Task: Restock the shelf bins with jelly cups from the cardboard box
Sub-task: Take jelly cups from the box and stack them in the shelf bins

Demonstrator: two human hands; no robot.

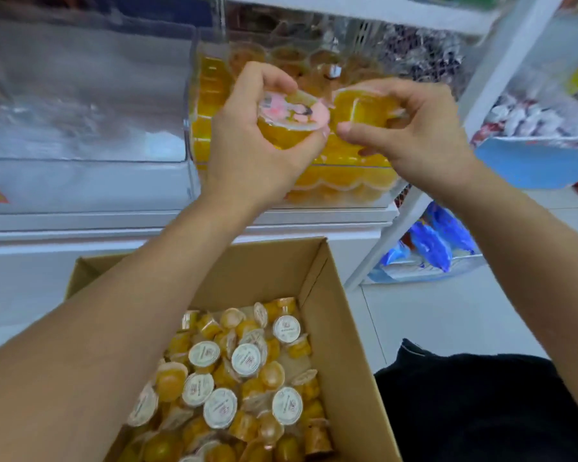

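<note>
Over the shelf's front edge, the left hand (264, 135) and right hand (411, 135) each grip a jelly cup (289, 120) before the clear bin (347, 185); placing comes next, then back to the cardboard box (341, 345).

Motion blur smears upper shelf bins (80, 95); contents of the left one unreadable. Lid print on cup in left hand (257, 141) indistinct. Right hand (411, 138) hides most of its cup (364, 110). Cardboard box (334, 328) cut off at bottom edge; lid text too small.
</note>
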